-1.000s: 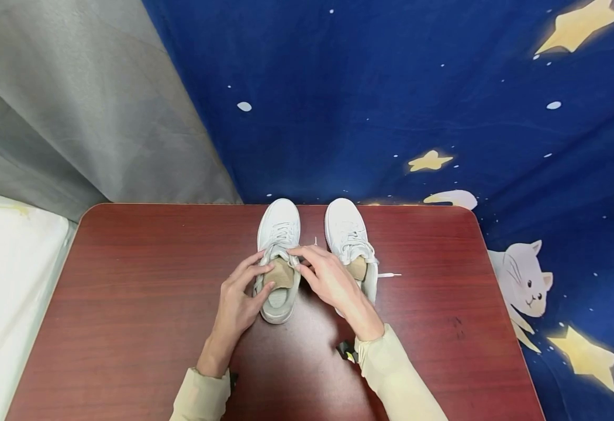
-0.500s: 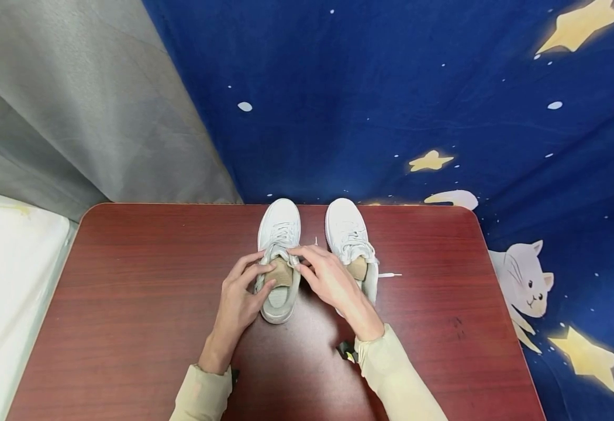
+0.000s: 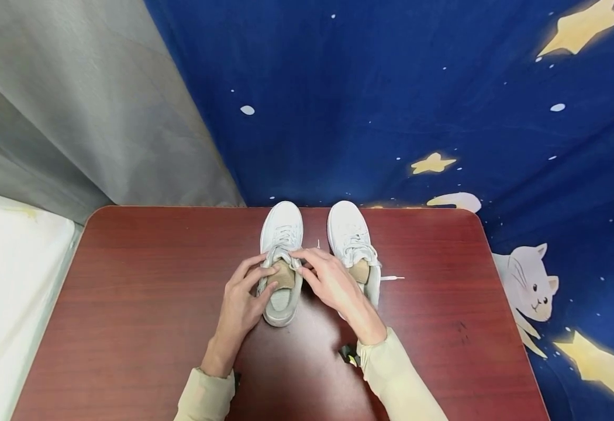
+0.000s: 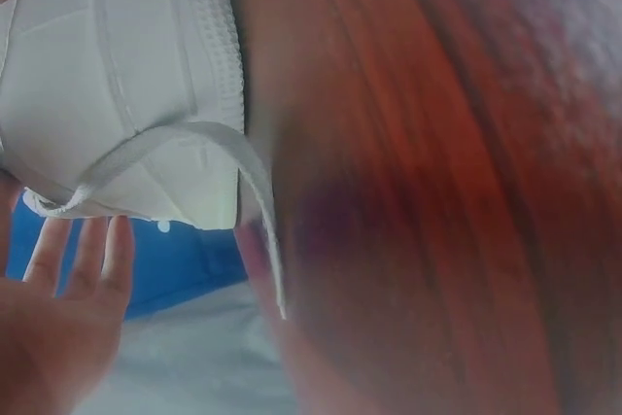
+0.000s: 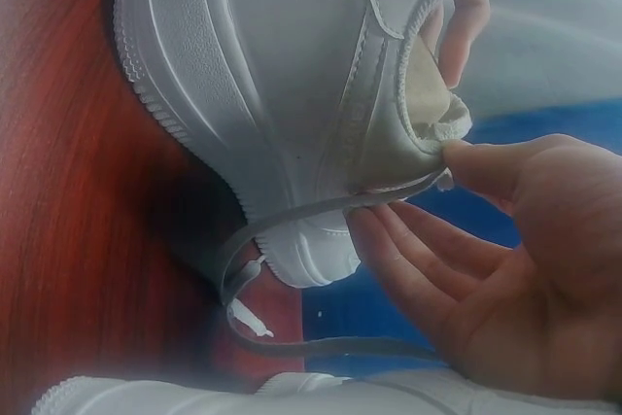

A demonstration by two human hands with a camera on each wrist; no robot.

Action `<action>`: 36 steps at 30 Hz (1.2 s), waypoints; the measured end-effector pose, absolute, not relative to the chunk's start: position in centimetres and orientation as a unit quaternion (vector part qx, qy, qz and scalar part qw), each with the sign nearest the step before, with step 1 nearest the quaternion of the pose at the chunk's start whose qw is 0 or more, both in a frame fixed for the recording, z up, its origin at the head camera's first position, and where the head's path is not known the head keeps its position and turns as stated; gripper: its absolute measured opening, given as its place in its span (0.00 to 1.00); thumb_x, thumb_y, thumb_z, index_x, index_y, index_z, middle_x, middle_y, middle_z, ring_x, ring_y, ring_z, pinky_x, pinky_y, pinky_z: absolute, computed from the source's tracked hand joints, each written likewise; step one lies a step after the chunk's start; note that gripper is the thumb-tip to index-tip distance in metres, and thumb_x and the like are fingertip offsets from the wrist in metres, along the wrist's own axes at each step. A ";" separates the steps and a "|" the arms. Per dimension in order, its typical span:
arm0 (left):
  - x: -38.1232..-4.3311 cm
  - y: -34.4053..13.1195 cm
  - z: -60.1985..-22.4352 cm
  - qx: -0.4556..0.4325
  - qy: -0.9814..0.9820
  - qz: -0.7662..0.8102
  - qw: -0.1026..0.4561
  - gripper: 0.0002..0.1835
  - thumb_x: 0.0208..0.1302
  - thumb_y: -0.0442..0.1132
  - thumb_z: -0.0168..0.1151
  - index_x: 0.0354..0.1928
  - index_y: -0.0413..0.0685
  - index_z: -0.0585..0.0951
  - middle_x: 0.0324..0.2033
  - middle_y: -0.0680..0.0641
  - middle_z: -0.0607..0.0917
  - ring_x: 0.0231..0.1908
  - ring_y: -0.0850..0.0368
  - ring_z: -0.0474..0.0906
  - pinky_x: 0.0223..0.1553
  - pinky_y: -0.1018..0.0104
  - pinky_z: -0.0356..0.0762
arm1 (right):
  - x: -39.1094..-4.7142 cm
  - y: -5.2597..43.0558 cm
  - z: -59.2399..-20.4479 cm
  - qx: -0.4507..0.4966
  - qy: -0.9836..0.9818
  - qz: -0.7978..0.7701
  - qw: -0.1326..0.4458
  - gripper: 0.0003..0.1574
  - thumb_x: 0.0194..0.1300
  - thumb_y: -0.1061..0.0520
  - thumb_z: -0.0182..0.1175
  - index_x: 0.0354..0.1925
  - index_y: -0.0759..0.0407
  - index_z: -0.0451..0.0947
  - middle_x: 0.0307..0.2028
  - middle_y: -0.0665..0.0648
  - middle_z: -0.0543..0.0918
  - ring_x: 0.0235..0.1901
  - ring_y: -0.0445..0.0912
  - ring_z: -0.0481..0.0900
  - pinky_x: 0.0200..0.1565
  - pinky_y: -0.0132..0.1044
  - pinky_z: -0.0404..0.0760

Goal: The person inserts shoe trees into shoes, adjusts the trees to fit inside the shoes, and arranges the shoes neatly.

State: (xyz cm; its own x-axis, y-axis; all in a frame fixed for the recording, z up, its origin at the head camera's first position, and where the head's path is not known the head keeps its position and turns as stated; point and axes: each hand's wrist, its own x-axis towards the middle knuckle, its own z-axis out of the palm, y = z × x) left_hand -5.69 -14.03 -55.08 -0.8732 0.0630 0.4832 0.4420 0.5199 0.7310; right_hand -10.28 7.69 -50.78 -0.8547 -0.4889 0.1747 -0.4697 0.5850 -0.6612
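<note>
Two white sneakers stand side by side on the table, toes pointing away. Both hands are at the left sneaker (image 3: 282, 222). My left hand (image 3: 240, 301) grips its opening from the left, thumb and a finger at the tan tongue (image 3: 284, 276). From the other side, my right hand (image 3: 333, 280) pinches the collar edge near the top eyelets, as the right wrist view shows. A loose shoelace (image 5: 292, 211) loops from there beside the fingers. Another lace end (image 4: 258, 177) hangs down the sneaker's outer side. My right hand and wrist partly cover the right sneaker (image 3: 346, 222).
The reddish-brown table (image 3: 144, 292) has rounded far corners. A lace tip (image 3: 393, 278) sticks out right of the right sneaker. Beyond the table hang a grey curtain (image 3: 144, 117) and a blue starry cloth (image 3: 338, 88). A white surface (image 3: 12, 292) stands at the left.
</note>
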 end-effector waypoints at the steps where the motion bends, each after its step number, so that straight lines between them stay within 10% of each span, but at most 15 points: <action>1: -5.7 -14.0 -55.1 -0.149 -0.850 -0.462 0.204 0.21 0.52 0.33 0.76 0.50 0.54 0.87 0.58 0.47 0.80 0.55 0.48 0.80 0.57 0.70 0.72 | -10.3 7.7 -50.8 -0.269 0.890 -0.367 0.013 0.19 0.71 0.56 0.60 0.59 0.47 0.79 0.54 0.46 0.82 0.51 0.45 0.82 0.52 0.39 0.78; 11: -6.0 -14.0 -54.7 -0.138 -0.863 -0.444 0.197 0.21 0.51 0.32 0.77 0.49 0.54 0.88 0.58 0.48 0.80 0.53 0.48 0.80 0.49 0.54 0.76 | -10.4 7.7 -50.8 -0.262 0.895 -0.359 0.019 0.20 0.71 0.55 0.60 0.60 0.45 0.79 0.55 0.43 0.82 0.54 0.38 0.78 0.55 0.37 0.76; 36: -6.1 -14.0 -54.9 -0.129 -0.865 -0.442 0.200 0.15 0.53 0.29 0.72 0.43 0.52 0.89 0.58 0.50 0.81 0.52 0.47 0.79 0.46 0.65 0.73 | -10.4 7.7 -50.7 -0.271 0.887 -0.373 0.018 0.19 0.71 0.56 0.60 0.59 0.47 0.79 0.54 0.45 0.82 0.50 0.46 0.82 0.50 0.40 0.79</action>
